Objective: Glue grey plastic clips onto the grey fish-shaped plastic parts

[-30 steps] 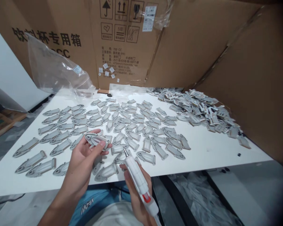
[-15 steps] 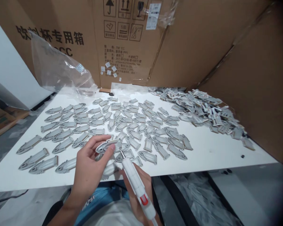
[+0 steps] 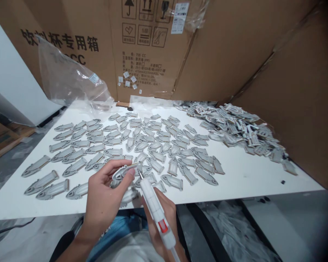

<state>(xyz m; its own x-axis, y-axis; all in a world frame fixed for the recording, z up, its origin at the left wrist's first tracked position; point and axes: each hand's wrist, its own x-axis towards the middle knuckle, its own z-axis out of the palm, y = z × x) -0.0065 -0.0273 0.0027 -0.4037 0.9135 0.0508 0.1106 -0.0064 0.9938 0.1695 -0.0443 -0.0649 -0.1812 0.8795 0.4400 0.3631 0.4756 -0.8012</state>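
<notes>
Between the thumb and fingers of my left hand (image 3: pixel 102 196) is a flat grey bullet-shaped piece (image 3: pixel 122 172), held tilted above the table. My right hand (image 3: pixel 165 211) is wrapped round a white pen-shaped tool (image 3: pixel 152 201) with a pointed metal tip, a red switch and a cord-like tail. That tip meets or nearly meets the right end of the held piece; I cannot tell whether they touch. Under and around both hands lie many similar grey pieces (image 3: pixel 172 182), some partly hidden by my left hand.
A large heap of grey pieces (image 3: pixel 240 125) covers the table's (image 3: pixel 246 182) back right. Cardboard walls (image 3: pixel 221 47) stand behind and to the right. A clear plastic bag (image 3: pixel 68 80) hangs at the back left. A small black bit (image 3: pixel 282 182) lies near the right front edge.
The view has shifted slightly. The tool's rear end has swung a little left and up, while its tip stays at the held piece's right end. My left hand keeps its grip.
</notes>
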